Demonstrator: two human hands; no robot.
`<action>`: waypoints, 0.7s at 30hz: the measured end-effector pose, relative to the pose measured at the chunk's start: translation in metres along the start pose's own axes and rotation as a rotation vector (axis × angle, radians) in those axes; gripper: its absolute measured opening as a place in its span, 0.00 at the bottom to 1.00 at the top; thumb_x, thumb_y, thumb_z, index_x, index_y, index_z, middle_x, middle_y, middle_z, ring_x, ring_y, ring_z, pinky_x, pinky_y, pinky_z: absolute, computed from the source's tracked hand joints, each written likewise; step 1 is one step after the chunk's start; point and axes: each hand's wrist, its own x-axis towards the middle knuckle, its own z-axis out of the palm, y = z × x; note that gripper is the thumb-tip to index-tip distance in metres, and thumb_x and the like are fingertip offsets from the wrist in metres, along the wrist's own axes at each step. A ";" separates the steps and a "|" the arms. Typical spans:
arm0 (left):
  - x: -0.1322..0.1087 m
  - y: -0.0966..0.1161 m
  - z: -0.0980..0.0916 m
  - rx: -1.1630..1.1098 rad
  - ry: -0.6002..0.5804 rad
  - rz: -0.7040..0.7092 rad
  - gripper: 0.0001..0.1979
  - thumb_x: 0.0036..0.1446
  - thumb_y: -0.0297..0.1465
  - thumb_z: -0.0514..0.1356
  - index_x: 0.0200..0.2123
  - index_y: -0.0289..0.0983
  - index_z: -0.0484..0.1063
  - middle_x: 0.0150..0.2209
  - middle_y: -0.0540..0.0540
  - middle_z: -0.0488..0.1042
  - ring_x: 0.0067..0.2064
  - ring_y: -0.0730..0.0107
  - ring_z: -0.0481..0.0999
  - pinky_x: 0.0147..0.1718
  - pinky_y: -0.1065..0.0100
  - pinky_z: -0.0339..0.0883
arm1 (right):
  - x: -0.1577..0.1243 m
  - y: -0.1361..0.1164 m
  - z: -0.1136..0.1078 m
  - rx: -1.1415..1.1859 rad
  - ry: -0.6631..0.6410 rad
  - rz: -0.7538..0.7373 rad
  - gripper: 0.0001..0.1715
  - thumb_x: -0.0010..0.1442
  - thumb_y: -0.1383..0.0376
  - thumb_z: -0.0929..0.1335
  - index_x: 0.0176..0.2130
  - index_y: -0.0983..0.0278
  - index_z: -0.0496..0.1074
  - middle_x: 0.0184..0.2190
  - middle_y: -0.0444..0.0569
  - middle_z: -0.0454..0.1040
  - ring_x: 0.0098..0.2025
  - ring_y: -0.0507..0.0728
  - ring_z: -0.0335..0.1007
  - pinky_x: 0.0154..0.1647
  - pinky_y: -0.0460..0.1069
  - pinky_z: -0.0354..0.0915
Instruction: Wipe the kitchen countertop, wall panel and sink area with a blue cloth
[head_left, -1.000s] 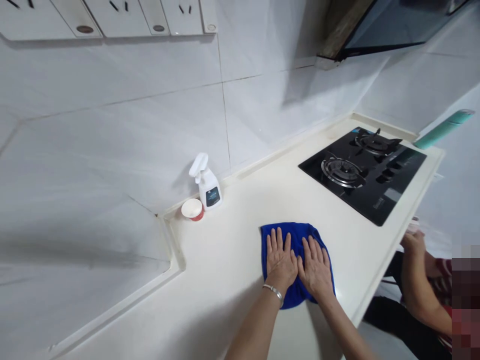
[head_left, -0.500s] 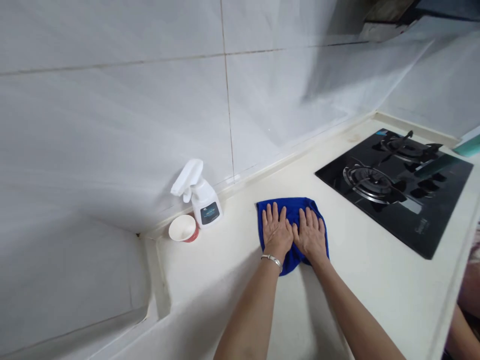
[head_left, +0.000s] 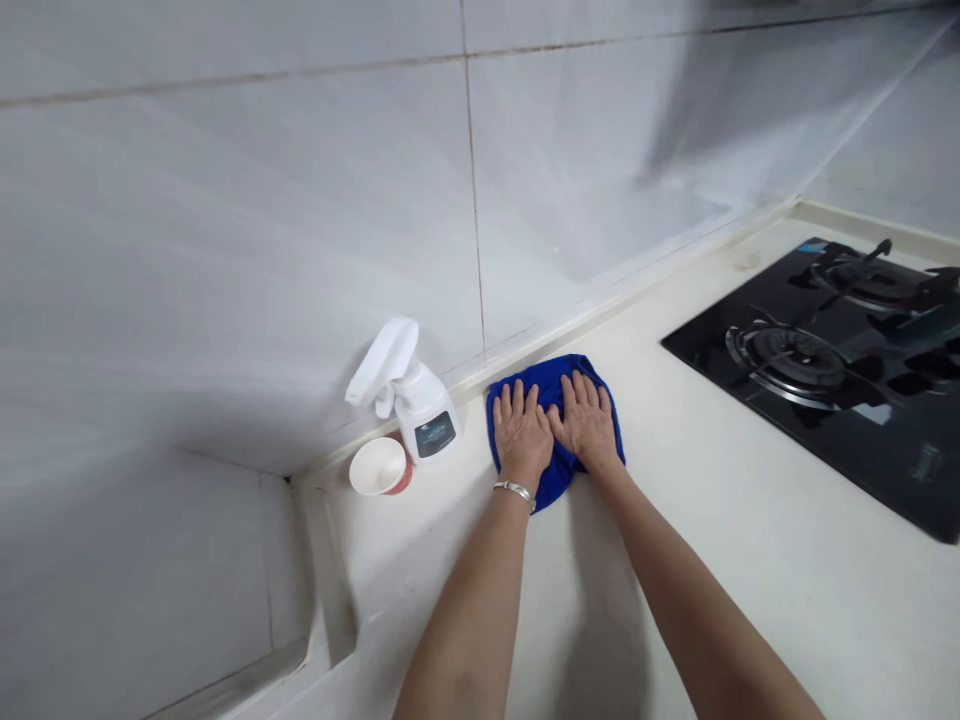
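Beyond the fingertips, and away to their left, rises a tiled wall, pale grey with brownish grout lines. Under the fingers, and spreading to both sides of them, lies the off-white countertop, with a low raised edge just ahead of the fingertips along the wall. Well to the right of the right fingers, a black glass hob is set into it; its nearer burner ring is the closer of two to the hands.

Directly beneath the fingers of both hands is a blue cloth, spread on the countertop, its far side near the raised edge and its edges showing around the fingers. To the left of the left fingers, near the cloth but apart from it, a white spray bottle stands upright.

The left hand and right hand rest palm down on the cloth, fingers straight and slightly spread, grasping nothing; the thumbs come together between them. Farther left of the left fingers, just beside the bottle, is a white and red cup. Smallest, behind the left fingers at the wrist, sits a silver-coloured bracelet
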 end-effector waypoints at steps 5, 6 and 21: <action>-0.009 -0.015 -0.009 0.027 0.019 -0.017 0.26 0.72 0.35 0.42 0.69 0.38 0.61 0.72 0.44 0.56 0.74 0.56 0.49 0.74 0.47 0.46 | 0.004 -0.014 -0.005 0.082 -0.035 -0.117 0.37 0.68 0.58 0.58 0.70 0.69 0.58 0.72 0.55 0.58 0.72 0.64 0.52 0.73 0.62 0.44; -0.013 -0.016 -0.010 0.034 0.028 -0.028 0.26 0.72 0.35 0.42 0.69 0.37 0.60 0.72 0.43 0.55 0.74 0.55 0.49 0.74 0.47 0.46 | 0.003 -0.015 -0.007 0.097 -0.050 -0.152 0.36 0.68 0.58 0.58 0.70 0.68 0.59 0.72 0.54 0.58 0.73 0.63 0.52 0.74 0.62 0.43; -0.139 -0.054 -0.030 0.091 0.104 0.003 0.27 0.71 0.35 0.47 0.70 0.37 0.57 0.73 0.41 0.51 0.74 0.50 0.49 0.71 0.44 0.56 | -0.112 -0.063 -0.015 0.027 0.021 -0.283 0.36 0.67 0.62 0.58 0.70 0.71 0.59 0.72 0.58 0.58 0.73 0.64 0.52 0.73 0.62 0.43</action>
